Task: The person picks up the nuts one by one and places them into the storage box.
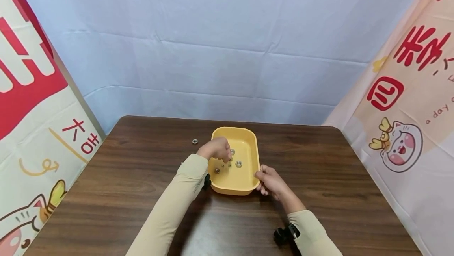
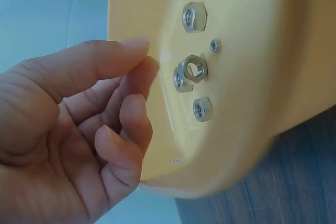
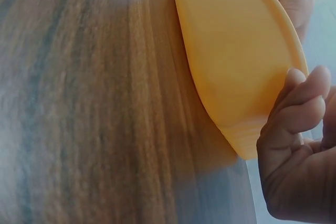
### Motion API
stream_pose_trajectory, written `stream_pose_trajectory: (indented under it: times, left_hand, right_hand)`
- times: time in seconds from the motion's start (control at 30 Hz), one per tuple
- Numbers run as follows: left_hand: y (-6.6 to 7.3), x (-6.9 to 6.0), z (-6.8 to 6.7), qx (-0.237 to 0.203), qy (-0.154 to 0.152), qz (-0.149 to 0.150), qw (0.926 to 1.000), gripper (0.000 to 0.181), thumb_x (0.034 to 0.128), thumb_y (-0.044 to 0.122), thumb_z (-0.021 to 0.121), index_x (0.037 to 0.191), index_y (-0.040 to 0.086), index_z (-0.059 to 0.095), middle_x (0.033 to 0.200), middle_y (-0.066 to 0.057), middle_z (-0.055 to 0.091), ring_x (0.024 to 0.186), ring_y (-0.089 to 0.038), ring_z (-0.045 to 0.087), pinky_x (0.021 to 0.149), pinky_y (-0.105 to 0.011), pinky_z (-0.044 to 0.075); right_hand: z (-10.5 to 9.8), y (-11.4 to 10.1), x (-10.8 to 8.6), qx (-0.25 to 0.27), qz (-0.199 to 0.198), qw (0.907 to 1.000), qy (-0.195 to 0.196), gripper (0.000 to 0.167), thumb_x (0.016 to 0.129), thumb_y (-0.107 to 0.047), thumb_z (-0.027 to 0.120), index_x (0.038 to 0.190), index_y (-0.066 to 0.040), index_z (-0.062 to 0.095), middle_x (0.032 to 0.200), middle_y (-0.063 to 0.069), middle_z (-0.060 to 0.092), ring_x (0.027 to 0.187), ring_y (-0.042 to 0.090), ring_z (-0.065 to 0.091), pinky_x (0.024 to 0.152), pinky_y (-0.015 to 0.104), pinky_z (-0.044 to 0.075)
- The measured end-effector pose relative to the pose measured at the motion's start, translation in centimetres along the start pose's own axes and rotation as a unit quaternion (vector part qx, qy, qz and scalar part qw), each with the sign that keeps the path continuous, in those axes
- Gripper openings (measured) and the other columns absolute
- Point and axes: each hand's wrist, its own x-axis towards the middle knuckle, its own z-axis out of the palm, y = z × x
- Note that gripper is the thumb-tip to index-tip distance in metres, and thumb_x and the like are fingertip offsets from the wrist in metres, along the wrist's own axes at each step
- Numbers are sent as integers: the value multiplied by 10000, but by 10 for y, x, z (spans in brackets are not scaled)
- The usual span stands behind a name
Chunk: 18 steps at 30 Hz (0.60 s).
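A yellow plastic tray (image 1: 252, 149) lies on the table with several metal nuts of different sizes in it, among them a large hex nut (image 1: 239, 164). My left hand (image 1: 216, 149) hangs over the tray's left side. In the left wrist view its fingers (image 2: 89, 66) are loosely bent, the tips close together, and nothing shows between them. Close by, one hex nut (image 2: 193, 69) overlaps another nut (image 2: 181, 83). At the tray's near right corner, my right hand (image 1: 271, 181) grips the rim between thumb and fingers.
One more nut (image 1: 194, 141) lies on the brown wooden table (image 1: 149, 177), left of the tray. A pale cloth (image 1: 213, 59) hangs behind the table, and printed banners (image 1: 400, 130) stand at both sides.
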Motion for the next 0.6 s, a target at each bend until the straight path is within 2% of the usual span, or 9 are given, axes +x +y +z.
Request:
stream_pose_trajectory:
  times: [0.1,0.2,0.33,0.6]
  left_hand:
    - [2,3,-1,223,-179,-202,9994,343,790,-33,637,536,133,476,486,19,360,425,-107,271,426,-239,267]
    - [5,6,-2,322,-326,-418,9981,382,790,-44,618,515,148,436,471,18,323,396,-103,234,402,-239,243]
    - [9,9,-2,273,-374,-702,9965,316,795,-16,658,535,118,538,464,2,378,377,-100,253,383,-235,251]
    - [19,7,-2,133,-420,-889,9951,152,784,3,706,646,41,655,505,-39,489,393,-113,331,402,-235,291]
  right_hand:
    - [1,-1,0,-33,10,10000,7,62,883,-49,467,839,-17,437,533,50,510,357,68,422,335,188,342]
    - [0,-1,0,-36,-3,10000,29,61,886,-51,467,842,-18,444,532,51,511,356,70,422,335,189,342]
    - [1,-2,-1,-7,57,10000,2,73,899,-39,451,830,-15,445,535,57,510,356,72,426,336,189,345]
    - [6,-25,-16,-28,68,9999,-96,78,894,-5,421,819,7,440,539,66,507,367,64,430,354,181,356]
